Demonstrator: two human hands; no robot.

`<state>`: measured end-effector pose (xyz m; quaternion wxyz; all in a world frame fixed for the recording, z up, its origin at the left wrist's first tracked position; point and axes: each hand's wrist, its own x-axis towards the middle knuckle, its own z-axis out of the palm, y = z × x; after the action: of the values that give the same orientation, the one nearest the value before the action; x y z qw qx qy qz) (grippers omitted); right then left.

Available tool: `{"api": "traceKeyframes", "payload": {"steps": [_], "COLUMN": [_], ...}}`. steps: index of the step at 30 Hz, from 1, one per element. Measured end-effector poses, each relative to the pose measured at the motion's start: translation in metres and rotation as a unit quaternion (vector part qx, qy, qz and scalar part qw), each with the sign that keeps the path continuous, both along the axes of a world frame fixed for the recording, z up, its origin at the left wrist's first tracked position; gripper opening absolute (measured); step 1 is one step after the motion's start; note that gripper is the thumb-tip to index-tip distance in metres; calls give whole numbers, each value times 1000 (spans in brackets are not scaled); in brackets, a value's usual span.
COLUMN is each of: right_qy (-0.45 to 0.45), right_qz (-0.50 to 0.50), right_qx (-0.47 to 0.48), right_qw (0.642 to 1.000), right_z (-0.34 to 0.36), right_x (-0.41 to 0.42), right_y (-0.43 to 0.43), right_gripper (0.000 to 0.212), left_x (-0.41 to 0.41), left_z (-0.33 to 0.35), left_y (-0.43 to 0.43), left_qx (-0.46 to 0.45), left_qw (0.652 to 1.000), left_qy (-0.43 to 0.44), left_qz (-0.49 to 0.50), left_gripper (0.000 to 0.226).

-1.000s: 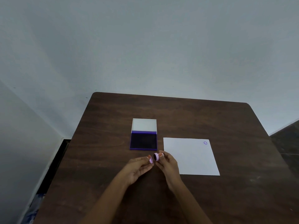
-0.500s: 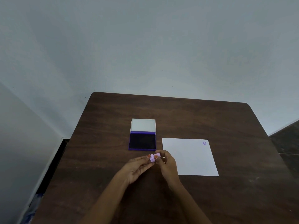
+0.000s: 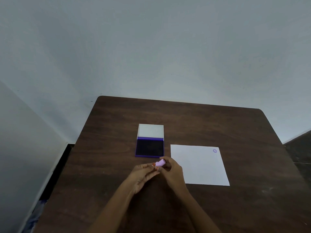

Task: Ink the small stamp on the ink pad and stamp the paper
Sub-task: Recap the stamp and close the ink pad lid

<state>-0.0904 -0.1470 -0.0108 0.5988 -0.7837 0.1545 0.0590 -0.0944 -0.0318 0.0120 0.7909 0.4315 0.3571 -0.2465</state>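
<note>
A small lilac stamp [image 3: 159,163] is held between the fingertips of both hands, just in front of the ink pad. My left hand [image 3: 143,175] pinches its left end and my right hand [image 3: 173,172] grips its right side. The ink pad [image 3: 149,147] lies open on the table, dark purple with a white lid folded back behind it. To its right lies a white sheet of paper [image 3: 200,165] with one purple stamp mark [image 3: 214,150] near its far right corner.
Everything rests on a dark brown wooden table [image 3: 185,120] set against a pale wall. The table's left edge drops to a dark floor gap [image 3: 55,169], and a dark floor strip shows at the far right.
The two lilac pieces held apart in my hands have come together into one stamp. Both hands stayed in front of the ink pad.
</note>
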Motion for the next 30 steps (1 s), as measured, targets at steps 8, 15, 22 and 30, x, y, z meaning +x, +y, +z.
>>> {"api": "traceKeyframes", "payload": {"steps": [8, 15, 22, 30], "right_qy": [-41, -58, -109, -16], "right_qz": [216, 311, 269, 91], "right_qx": [-136, -238, -205, -94], "right_qw": [966, 918, 935, 991], "right_z": [-8, -21, -15, -8], "right_x": [4, 5, 17, 96], "right_y": [-2, 2, -10, -1], "right_gripper": [19, 23, 33, 29], "left_x": [12, 26, 40, 84], "left_z": [-6, -11, -14, -13], "left_y": [15, 36, 46, 42], "left_qx": [240, 349, 409, 490], "left_qw": [969, 936, 909, 863], "left_qy": [20, -47, -76, -121], "left_qz": [-54, 7, 37, 22], "left_gripper": [15, 16, 19, 34]}}
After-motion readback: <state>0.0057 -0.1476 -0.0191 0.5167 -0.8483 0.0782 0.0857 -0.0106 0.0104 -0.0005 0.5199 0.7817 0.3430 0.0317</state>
